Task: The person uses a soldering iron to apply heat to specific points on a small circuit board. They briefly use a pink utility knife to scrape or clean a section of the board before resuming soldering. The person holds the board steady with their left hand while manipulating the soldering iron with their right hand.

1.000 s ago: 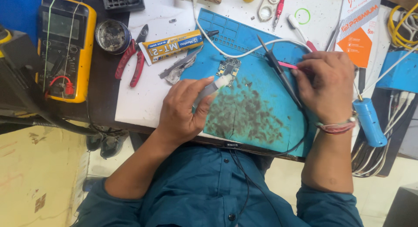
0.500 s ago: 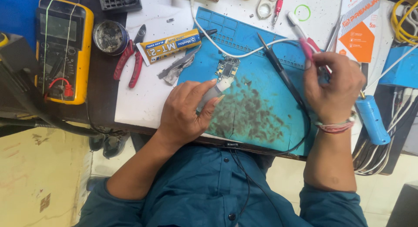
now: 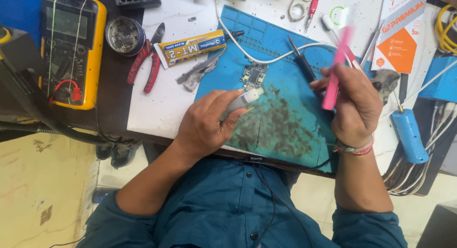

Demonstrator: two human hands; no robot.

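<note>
Head view: my left hand wrapped around small white-tipped tool, tip resting on blue work mat just below small circuit board. My right hand raised over mat's right side, fingers closed on pink tool, blurred. Black soldering iron lies on mat just left of right hand; whether fingers touch it, cannot tell. 1 yellow glue tube and red-handled pliers lie left of board. Yellow multimeter at far left.
</note>
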